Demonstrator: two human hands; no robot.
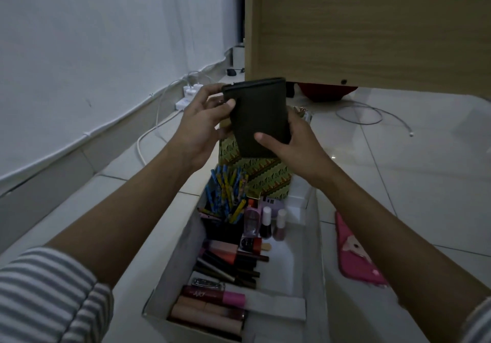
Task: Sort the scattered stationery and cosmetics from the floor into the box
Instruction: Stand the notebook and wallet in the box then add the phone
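1. The left hand (pixel 204 122) grips the upper left edge of a dark pouch (pixel 259 114). Its thumb lies on the front and its fingers curl behind.
2. The right hand (pixel 295 143) holds the pouch's lower right part, with the thumb pressed across the front and the fingers wrapped round the back.
3. The pouch is held upright in the air, above the far end of the white box (pixel 313 236) on the tiled floor.
4. A green patterned bag (pixel 263 178) stands at the far end of the box, partly hidden behind the pouch.
5. Nearer, a dark cup holds blue and yellow sticks (pixel 228 191); I cannot tell whether they are pens or pegs.
6. Two nail polish bottles (pixel 266 223) stand just right of the cup.
7. Pencils and tubes lie in the middle compartment. A nail clipper (pixel 207 283) and a pink-capped lip tube (pixel 212 296) lie in the nearest one.
8. A pink case (pixel 356 257) lies on the floor right of the box.
9. A white cable (pixel 372 114) curls far right, near a wooden cabinet (pixel 372 23).
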